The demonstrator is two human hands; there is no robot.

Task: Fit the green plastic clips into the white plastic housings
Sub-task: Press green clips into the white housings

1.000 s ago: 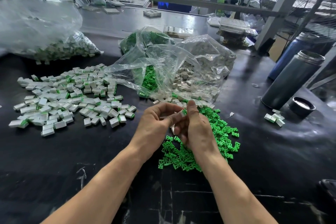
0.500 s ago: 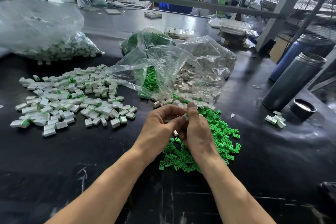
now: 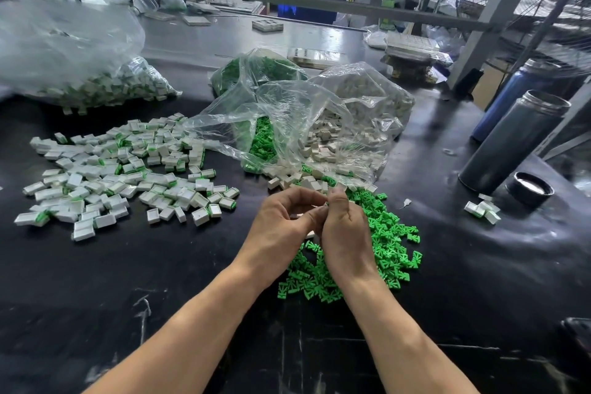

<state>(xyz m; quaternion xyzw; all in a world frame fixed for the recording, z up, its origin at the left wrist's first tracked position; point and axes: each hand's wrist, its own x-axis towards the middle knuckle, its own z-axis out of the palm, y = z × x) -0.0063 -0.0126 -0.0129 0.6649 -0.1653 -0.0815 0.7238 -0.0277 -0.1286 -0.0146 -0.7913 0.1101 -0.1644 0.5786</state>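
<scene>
Black table (image 3: 479, 281) bare near edge; hands (image 3: 315, 227) meet above green clips (image 3: 388, 243).

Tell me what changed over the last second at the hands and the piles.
Little moved. Both hands, left hand and right hand, stay together above the green clips, fingertips pinching a small white piece that is mostly hidden between them. A second ago a bit of green showed at the fingertips; now none is visible. The finished pile, the bags and the flask stayed put.
</scene>
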